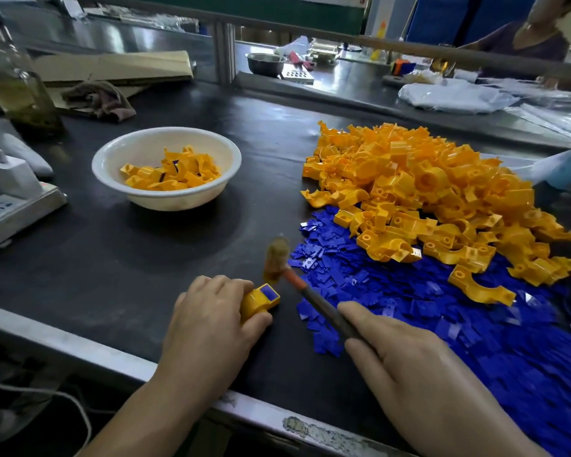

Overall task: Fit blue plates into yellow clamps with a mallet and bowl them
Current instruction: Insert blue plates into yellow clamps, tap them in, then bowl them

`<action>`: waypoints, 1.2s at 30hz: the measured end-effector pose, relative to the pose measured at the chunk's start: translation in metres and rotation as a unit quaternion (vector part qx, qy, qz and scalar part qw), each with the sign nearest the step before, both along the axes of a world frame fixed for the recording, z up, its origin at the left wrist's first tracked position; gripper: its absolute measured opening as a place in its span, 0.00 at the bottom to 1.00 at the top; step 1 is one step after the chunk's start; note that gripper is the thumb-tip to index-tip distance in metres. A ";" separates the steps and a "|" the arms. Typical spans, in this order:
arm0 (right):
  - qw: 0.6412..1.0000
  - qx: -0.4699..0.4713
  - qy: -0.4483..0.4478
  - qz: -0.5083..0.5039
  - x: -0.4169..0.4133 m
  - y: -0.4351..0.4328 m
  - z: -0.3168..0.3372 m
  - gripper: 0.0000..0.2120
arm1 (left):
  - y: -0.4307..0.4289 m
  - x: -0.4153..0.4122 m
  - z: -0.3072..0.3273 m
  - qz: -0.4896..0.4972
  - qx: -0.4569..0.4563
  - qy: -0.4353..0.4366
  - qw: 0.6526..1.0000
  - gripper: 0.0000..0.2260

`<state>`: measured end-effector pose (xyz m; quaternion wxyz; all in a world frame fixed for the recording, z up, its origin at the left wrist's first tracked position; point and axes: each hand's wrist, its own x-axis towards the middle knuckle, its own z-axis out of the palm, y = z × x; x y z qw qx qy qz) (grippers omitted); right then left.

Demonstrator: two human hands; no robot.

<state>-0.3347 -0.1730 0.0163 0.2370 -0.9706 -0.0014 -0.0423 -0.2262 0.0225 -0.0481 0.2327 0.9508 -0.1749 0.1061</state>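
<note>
Workpiece: a yellow plastic clamp (256,303) with a small blue rectangular plate (271,294) lying in its exposed right end, near the front edge of the black bench mat (112,258). The clamp is being held down on the mat by the left hand (208,321), whose fingers are being curled over its top while the thumb is being pressed against its near side. A brown-headed mallet with an orange and grey handle (302,286) is being gripped by the right hand (409,357), fingers and thumb closed round the handle, forefinger laid along it. The mallet head, blurred, is being held just above and behind the plate. Yellow clamps with blue inserts (172,173) are being kept in the round white bowl (165,201) beyond the left hand. Loose yellow clamps (426,192) are being heaped at right, partly over a spread of loose blue plates (475,341).
</note>
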 end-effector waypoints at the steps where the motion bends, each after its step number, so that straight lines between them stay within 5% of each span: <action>1: 1.000 0.017 -0.024 -0.005 -0.002 0.001 0.000 0.19 | 0.000 0.000 -0.001 -0.001 0.001 -0.003 1.000 0.16; 8: 0.999 -0.026 0.022 -0.008 -0.006 -0.001 -0.009 0.21 | -0.001 -0.001 0.001 0.002 0.005 -0.002 1.000 0.17; 11: 0.998 0.003 0.012 -0.059 -0.018 -0.009 -0.003 0.22 | -0.001 -0.003 0.003 0.007 0.003 0.009 1.000 0.17; 15: 0.984 -0.077 -0.034 -0.156 -0.039 -0.039 -0.015 0.24 | -0.001 -0.003 0.002 0.016 0.001 0.024 1.000 0.16; 19: 0.963 -0.169 -0.027 -0.208 -0.043 -0.073 -0.023 0.26 | 0.004 0.000 0.011 0.045 -0.171 0.120 0.977 0.11; 21: 0.958 -0.190 -0.015 -0.213 -0.041 -0.086 -0.026 0.28 | 0.001 0.013 0.024 0.070 -0.365 0.197 0.907 0.08; 24: 0.957 -0.203 0.000 -0.208 -0.036 -0.095 -0.029 0.27 | -0.004 0.054 0.052 0.080 -0.595 0.261 0.756 0.12; 27: 0.958 -0.186 0.021 -0.217 -0.034 -0.098 -0.031 0.23 | -0.006 0.103 0.086 0.072 -0.713 0.306 0.626 0.19; 30: 0.959 -0.192 -0.009 -0.211 -0.031 -0.105 -0.034 0.22 | 0.000 0.140 0.105 0.035 -0.770 0.326 0.548 0.26; 33: 0.948 -0.208 -0.082 -0.227 -0.021 -0.117 -0.031 0.21 | 0.004 0.144 0.098 0.011 -0.744 0.337 0.577 0.37; 36: 0.938 -0.226 -0.101 -0.241 0.001 -0.137 -0.029 0.21 | -0.010 0.114 0.078 0.024 -0.660 0.343 0.668 0.27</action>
